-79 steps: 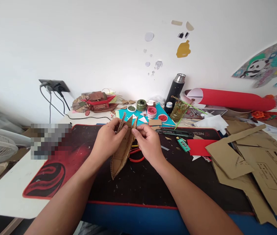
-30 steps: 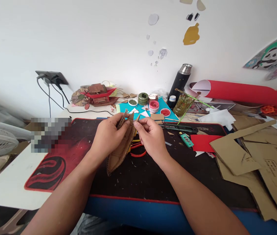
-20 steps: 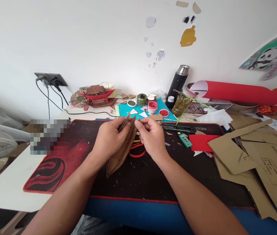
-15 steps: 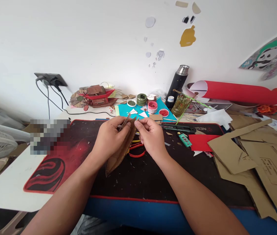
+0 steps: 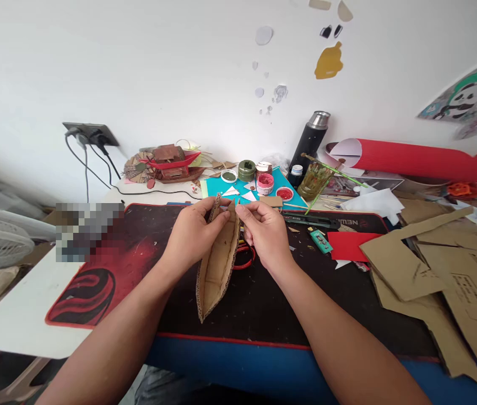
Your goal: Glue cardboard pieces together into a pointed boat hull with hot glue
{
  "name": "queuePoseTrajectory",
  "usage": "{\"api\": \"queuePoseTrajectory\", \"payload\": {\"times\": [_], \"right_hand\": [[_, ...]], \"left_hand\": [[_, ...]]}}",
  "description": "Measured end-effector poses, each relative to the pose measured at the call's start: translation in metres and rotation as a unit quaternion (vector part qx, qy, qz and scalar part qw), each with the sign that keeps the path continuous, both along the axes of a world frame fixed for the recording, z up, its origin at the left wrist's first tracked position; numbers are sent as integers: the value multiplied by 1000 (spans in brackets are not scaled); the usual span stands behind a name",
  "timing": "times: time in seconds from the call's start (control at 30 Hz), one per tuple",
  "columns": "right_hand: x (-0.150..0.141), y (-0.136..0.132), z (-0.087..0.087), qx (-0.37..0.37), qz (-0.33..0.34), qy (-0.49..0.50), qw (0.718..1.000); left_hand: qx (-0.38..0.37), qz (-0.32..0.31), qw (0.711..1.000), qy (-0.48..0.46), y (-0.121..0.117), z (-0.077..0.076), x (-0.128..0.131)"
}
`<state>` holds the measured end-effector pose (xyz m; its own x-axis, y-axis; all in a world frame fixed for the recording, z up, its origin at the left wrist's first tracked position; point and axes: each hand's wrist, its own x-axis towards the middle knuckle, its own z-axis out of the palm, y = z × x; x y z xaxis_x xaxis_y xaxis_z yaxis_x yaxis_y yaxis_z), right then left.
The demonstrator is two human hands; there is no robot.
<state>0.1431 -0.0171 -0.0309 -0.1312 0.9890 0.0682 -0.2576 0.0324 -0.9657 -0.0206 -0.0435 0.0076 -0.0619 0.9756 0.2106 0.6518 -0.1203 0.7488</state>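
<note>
A boat-shaped cardboard hull [image 5: 220, 259] hangs tilted over the desk mat, its hollow inside facing me and its pointed near end low. My left hand [image 5: 198, 230] grips its left wall near the far end, thumb inside. My right hand [image 5: 267, 228] is closed in a pinch beside the hull's far right edge. A tiny pointed tip shows above those fingertips; what they pinch is too small to name. Behind the hull, red-handled scissors [image 5: 244, 257] lie partly hidden on the mat.
Paint jars [image 5: 265, 183] stand on a blue sheet [image 5: 213, 188] at the back. A model boat [image 5: 171, 163] sits left of them, a black thermos [image 5: 311, 138] right. A utility knife [image 5: 310, 218] lies on the mat [image 5: 272, 315]. Cardboard sheets [image 5: 407, 264] pile at the right.
The hull has turned so that its inside faces me more openly, and its near end has swung right and lower. Both hands stay close to its far end.
</note>
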Motion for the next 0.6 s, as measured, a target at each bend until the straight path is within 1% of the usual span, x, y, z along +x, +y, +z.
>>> {"api": "queuePoseTrajectory", "payload": {"times": [0.17, 0.33, 0.47, 0.6], "right_hand": [[-2, -2, 1, -8, 4, 23, 1000], [-3, -3, 0, -24, 22, 24, 999], [-3, -2, -1, -24, 28, 16, 999], [-3, -3, -4, -1, 14, -7, 1000]], "left_hand": [[-3, -23, 999, -32, -2, 3, 2], [3, -19, 999, -40, -1, 1, 5], [22, 13, 998, -58, 0, -2, 6], [55, 59, 995, -67, 1, -4, 6]]}}
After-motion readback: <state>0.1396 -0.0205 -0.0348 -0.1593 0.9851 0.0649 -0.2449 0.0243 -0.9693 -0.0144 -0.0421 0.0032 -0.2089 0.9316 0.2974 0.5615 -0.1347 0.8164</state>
